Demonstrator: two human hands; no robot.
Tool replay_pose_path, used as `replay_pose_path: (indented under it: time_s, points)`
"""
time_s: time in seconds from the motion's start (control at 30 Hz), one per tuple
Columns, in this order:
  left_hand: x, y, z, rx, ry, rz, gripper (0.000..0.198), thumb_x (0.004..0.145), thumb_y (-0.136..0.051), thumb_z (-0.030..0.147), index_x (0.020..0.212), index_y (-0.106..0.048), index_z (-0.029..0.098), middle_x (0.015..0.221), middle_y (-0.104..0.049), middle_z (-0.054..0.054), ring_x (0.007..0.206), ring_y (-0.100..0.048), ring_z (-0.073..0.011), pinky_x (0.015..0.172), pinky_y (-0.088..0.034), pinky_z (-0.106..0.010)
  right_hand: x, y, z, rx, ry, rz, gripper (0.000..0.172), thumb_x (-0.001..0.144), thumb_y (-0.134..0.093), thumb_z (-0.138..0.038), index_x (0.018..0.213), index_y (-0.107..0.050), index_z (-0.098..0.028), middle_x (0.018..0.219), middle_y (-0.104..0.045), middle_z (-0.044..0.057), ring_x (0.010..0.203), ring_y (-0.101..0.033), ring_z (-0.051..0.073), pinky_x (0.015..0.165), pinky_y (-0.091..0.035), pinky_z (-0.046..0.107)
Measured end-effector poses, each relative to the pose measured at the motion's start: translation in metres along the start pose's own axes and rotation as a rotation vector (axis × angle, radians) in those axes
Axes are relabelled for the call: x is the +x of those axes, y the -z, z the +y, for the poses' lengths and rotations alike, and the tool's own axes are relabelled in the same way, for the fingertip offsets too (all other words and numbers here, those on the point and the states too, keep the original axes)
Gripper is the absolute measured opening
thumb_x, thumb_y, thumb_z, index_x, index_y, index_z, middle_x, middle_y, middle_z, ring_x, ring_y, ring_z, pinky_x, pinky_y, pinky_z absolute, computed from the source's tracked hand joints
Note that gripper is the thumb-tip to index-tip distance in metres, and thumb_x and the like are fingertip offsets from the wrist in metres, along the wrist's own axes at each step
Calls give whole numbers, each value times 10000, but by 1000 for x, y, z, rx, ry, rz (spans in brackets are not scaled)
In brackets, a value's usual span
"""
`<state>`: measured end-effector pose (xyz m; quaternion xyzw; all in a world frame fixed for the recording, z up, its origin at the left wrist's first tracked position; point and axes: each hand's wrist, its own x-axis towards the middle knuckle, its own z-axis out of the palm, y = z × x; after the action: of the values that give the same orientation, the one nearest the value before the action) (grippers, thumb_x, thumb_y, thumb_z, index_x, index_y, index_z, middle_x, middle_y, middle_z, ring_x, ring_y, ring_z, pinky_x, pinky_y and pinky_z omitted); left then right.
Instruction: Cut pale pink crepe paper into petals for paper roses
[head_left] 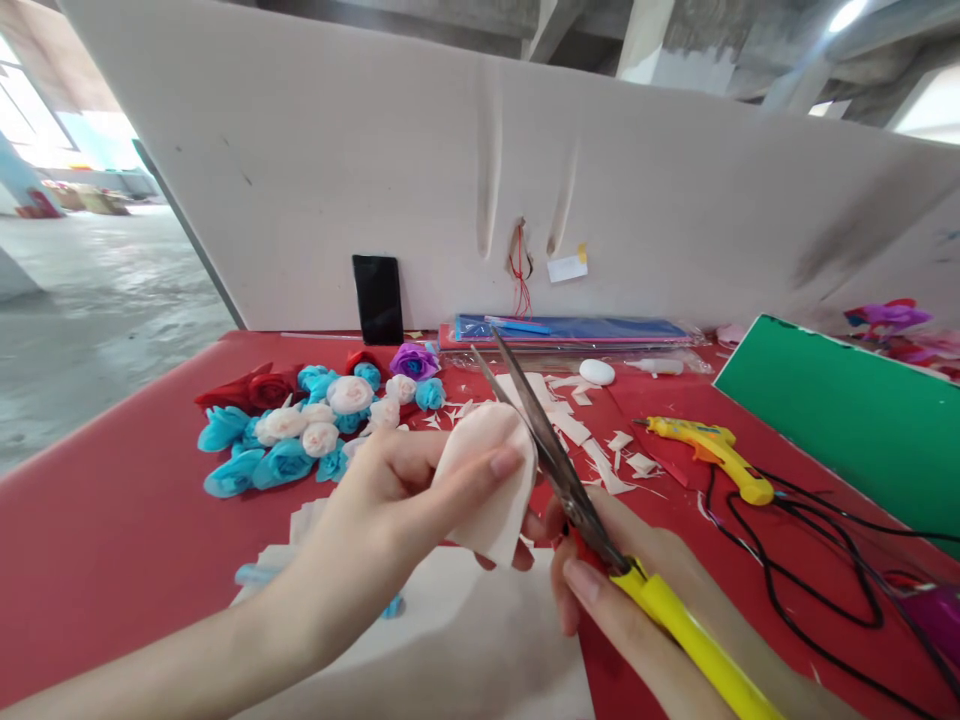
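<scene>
My left hand [390,500] pinches a folded pale pink paper piece [491,480] between thumb and fingers, holding it up over the red table [112,520]. My right hand [622,600] grips yellow-handled scissors [570,480]; the blades stand slightly apart and their edges meet the right side of the paper piece. Pale paper sheets [465,640] lie on the table beneath both hands.
A heap of blue, white, red and purple paper flowers [315,425] lies at the left. Paper scraps [600,450], a yellow glue gun [712,455] with black cables [817,560], a green board [847,420], a black phone [378,298] and blue sheets [570,328] by the wall.
</scene>
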<state>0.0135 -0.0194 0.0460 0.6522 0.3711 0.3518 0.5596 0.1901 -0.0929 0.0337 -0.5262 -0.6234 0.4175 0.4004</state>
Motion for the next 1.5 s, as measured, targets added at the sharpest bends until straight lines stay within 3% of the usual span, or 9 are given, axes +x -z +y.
replay_pose_path:
  time_s: [0.1,0.3,0.63,0.73,0.83,0.97,1.13,1.27,1.5]
  points:
    - [1,-1,1,-90,59,-88,424,832,-605,518,612,-687,164,578,-689,-31,547,-616,-142,514,-458,-196,3,2,2,87,25,-9,99,851,-582,-353,838,-552,-260,488,-366,-59,368,-309,106,326,-215,251]
    - [-4,-10,6,49,175,-301,466,872,-528,507,614,-735,179,627,-731,-44,579,-649,-165,550,-468,-206,10,4,8,382,101,109,162,853,-623,-341,955,-504,-303,758,-557,-24,579,-576,142,489,-493,254]
    - [-10,-16,-3,20,326,-433,486,848,-531,574,654,-750,186,668,-748,-51,629,-665,-173,601,-482,-204,8,8,-1,350,49,155,80,828,-663,-231,864,-592,-240,770,-600,-56,558,-489,50,557,-483,154]
    - [-7,-18,-9,-209,410,-436,515,824,-518,636,746,-748,182,769,-753,-65,731,-684,-220,711,-512,-267,6,11,-1,411,14,105,67,858,-647,-277,819,-610,-237,755,-569,-53,537,-505,53,524,-506,169]
    - [-1,-20,-16,-608,466,-629,604,862,-384,663,882,-722,163,881,-736,-95,889,-672,-260,886,-474,-344,6,14,0,500,-28,35,128,860,-649,-342,811,-592,-240,755,-530,-50,456,-489,53,437,-490,206]
    - [3,-25,-25,-679,442,-795,477,901,-383,525,899,-687,158,812,-710,-91,919,-653,-258,893,-441,-336,8,15,4,560,48,42,151,849,-676,-256,910,-541,-287,815,-568,-52,603,-538,87,546,-495,217]
    - [-4,-31,-31,-795,326,-795,270,807,-561,396,853,-668,152,760,-655,-60,756,-637,-208,783,-448,-304,9,17,6,595,175,-30,209,861,-656,-180,889,-479,-286,794,-585,-80,581,-487,69,566,-425,210]
    - [-7,-32,-31,-815,392,-751,204,739,-717,343,735,-652,150,667,-627,-18,621,-578,-114,712,-434,-231,11,19,4,530,255,-78,249,872,-639,-144,905,-449,-302,801,-603,-83,628,-472,80,609,-389,224]
    - [-11,-31,-22,-424,202,-252,221,706,-791,297,754,-618,168,700,-618,23,620,-531,-93,568,-435,-167,14,21,2,507,183,93,195,896,-628,-222,933,-460,-313,862,-645,-96,782,-546,64,748,-462,184]
